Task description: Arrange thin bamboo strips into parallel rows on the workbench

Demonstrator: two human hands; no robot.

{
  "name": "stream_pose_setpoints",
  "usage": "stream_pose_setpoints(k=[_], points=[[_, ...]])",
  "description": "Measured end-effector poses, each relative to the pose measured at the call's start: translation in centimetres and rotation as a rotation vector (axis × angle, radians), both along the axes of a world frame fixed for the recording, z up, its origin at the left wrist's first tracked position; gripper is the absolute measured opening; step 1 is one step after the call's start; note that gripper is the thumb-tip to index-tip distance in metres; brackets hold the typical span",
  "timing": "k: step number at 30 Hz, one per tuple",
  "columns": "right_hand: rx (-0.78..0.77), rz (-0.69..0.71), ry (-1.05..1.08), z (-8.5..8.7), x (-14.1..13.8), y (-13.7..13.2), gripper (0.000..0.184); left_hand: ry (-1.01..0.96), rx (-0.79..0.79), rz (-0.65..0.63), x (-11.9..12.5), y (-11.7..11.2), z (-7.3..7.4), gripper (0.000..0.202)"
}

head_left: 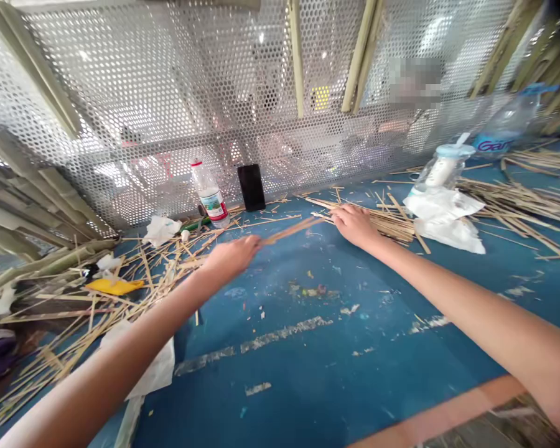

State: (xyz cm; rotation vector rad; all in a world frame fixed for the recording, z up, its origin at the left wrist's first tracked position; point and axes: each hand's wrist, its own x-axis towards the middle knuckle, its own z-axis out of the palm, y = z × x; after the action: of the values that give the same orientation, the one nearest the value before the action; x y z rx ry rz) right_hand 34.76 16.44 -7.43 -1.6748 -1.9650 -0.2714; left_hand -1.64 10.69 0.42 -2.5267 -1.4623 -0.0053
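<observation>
My left hand (233, 254) is closed around a few thin bamboo strips (292, 231), which stick out to the right above the blue tabletop (280, 286). Their far ends come close to my right hand (353, 225). That hand lies at the left end of a pile of bamboo strips (392, 224), fingers bent over pale strip ends that show at the fingertips. How many strips it pinches is hidden.
Loose strips (144, 274) litter the left side, with a yellow wrapper (116, 285) and crumpled tissue (161, 230). A bottle (211, 196) and a black phone (251, 187) stand by the perforated metal screen (242, 81). At right are a lidded cup (441, 167), white tissue (448, 221) and more strips (518, 205).
</observation>
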Motion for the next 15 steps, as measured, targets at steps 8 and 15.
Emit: stream_pose_setpoints(k=[8, 15], points=[[0.087, 0.090, 0.221, 0.5, 1.0, 0.3, 0.032, -0.035, -0.073, -0.096, -4.5, -0.8, -2.5, 0.047], [-0.069, 0.483, 0.025, 0.3, -3.4, -2.2, 0.032, -0.115, -0.004, -0.081, -6.6, -2.6, -4.2, 0.040]])
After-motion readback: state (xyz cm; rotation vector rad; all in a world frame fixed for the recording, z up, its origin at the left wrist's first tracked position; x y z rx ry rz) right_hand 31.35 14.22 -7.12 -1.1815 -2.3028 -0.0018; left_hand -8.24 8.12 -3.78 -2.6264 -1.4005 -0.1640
